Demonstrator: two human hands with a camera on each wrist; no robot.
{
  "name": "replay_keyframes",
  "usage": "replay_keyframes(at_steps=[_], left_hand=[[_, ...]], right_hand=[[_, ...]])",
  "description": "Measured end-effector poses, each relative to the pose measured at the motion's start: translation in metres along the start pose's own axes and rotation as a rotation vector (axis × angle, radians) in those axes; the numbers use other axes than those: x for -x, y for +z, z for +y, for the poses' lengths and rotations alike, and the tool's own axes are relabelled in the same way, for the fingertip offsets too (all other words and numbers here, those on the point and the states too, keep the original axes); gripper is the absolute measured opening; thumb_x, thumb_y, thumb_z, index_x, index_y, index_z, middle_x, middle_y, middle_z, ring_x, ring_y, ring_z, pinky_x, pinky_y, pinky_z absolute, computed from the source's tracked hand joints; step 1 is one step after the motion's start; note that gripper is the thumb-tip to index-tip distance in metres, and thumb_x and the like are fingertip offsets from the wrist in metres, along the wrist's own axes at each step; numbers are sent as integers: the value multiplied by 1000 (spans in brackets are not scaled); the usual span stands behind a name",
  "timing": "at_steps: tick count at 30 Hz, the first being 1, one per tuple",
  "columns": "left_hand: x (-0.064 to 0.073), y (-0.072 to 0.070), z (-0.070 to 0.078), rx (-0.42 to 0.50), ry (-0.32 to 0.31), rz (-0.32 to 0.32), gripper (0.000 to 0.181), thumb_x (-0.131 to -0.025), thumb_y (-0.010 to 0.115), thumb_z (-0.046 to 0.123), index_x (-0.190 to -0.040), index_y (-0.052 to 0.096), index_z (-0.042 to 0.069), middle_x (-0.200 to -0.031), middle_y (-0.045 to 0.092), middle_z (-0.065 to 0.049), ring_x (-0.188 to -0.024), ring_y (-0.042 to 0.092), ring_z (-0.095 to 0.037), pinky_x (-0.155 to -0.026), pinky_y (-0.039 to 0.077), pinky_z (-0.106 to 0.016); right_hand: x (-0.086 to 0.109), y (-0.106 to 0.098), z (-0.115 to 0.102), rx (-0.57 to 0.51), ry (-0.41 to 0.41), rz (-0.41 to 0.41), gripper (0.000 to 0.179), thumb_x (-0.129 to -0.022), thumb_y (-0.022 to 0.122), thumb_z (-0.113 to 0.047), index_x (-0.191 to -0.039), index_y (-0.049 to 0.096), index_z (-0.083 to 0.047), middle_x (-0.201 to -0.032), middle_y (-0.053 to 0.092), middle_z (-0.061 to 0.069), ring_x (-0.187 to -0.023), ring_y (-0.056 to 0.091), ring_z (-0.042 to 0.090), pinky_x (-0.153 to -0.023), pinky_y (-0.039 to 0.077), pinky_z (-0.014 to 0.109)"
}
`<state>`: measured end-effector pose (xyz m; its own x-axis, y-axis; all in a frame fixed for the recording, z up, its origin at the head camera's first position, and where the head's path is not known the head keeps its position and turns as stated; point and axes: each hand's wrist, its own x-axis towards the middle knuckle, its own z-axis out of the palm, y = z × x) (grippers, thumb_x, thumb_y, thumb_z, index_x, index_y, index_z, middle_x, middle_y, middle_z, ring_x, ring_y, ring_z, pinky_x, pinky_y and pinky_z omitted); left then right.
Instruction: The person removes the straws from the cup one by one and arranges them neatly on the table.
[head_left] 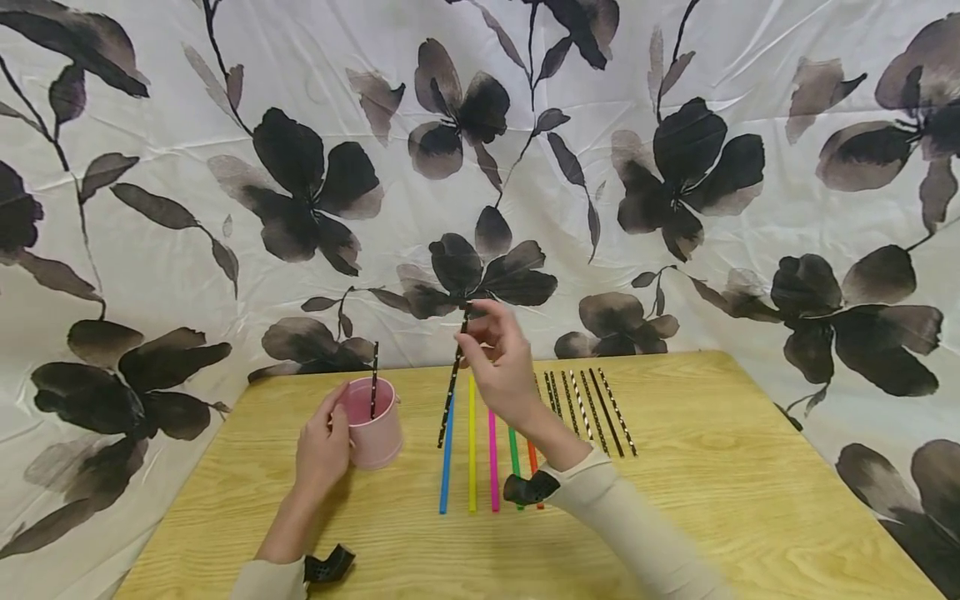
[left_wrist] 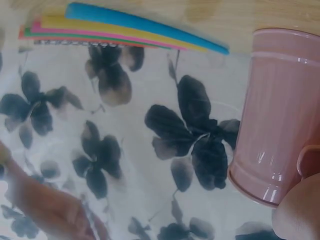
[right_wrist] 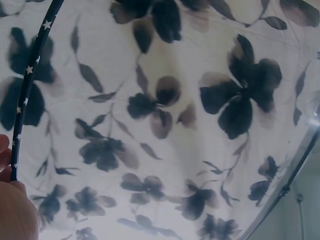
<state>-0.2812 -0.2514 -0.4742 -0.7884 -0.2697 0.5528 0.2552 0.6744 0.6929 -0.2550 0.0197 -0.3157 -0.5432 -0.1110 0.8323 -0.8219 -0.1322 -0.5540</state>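
Observation:
My right hand (head_left: 506, 367) pinches a black paper straw (head_left: 452, 385) dotted with small white stars near its upper end, holding it tilted above the table. In the right wrist view the star pattern on this straw (right_wrist: 30, 72) shows clearly beside the thumb. My left hand (head_left: 322, 450) grips the left side of a small pink pail (head_left: 377, 442), fingers at its rim. One dark patterned straw (head_left: 375, 367) stands inside the pail, its lower end hidden. The left wrist view shows the pail's glossy side (left_wrist: 280, 110) with the thumb near its handle.
Blue (head_left: 445, 479), yellow (head_left: 472, 467), pink (head_left: 493, 475), green and orange straws lie side by side mid-table, partly behind my right forearm. Right of them lie several black or black-and-white straws (head_left: 606, 413). A floral cloth (head_left: 570, 217) hangs behind the wooden table (head_left: 720, 467).

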Motion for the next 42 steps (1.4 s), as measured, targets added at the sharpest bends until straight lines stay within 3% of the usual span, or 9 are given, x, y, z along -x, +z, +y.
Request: replay_keyframes(at_steps=[5,12,15,21,25,29,35,42], left_hand=[[1,1,0,-14,-2,12,37,-94,32,27,-127,49,25,-105,59,-8,-65,52,-20,-60,38,-37],[1,2,2,-10,-6,4,37,-94,32,28,-127,49,27,-103,59,-7,-64,50,-21,-59,37,-37],[2,2,1,-1,-8,-9,38,-94,31,28,-128,47,26,-107,58,-7,-67,51,-21,-61,38,-38],[4,3,1,0,-27,-18,37,-94,32,29,-128,47,28,-112,56,-7,-73,51,-22,-64,38,-40],[1,3,0,-11,-21,-14,38,-94,32,28,-128,47,27,-102,59,-9,-69,52,-21,-62,38,-38],[0,3,1,-19,-20,-8,38,-94,31,28,-128,47,27,-93,60,-9,-62,52,-20,-59,38,-37],[1,3,2,-13,-10,-16,38,-94,30,29,-129,47,25,-110,57,-9,-71,53,-22,-63,39,-40],[1,5,-1,-28,-18,-12,38,-95,30,30,-129,46,29,-111,57,-8,-75,52,-23,-65,37,-41]], right_hand=[[1,-43,10,19,99,27,31,-84,51,8,-110,35,6,-90,49,21,-63,57,36,-53,48,41],[4,-100,25,241,179,78,14,-85,54,1,-99,56,4,-88,53,19,-48,54,34,-44,45,40],[7,-121,33,276,266,86,21,-84,56,-2,-104,58,2,-92,54,19,-50,55,29,-45,46,38],[15,-161,51,203,493,71,42,-79,62,-2,-120,51,-3,-103,51,19,-61,57,15,-53,47,30],[21,-185,65,227,590,75,47,-78,66,-9,-121,48,-4,-107,51,19,-68,58,18,-55,48,30],[27,-202,80,293,640,90,47,-75,70,-16,-115,51,-1,-106,54,19,-71,58,21,-57,48,32],[42,-222,105,407,682,79,38,-75,70,-20,-107,59,-4,-97,57,13,-70,58,16,-58,48,35],[61,-243,131,520,712,62,30,-77,68,-17,-104,62,-7,-95,60,12,-74,59,24,-56,48,34]])
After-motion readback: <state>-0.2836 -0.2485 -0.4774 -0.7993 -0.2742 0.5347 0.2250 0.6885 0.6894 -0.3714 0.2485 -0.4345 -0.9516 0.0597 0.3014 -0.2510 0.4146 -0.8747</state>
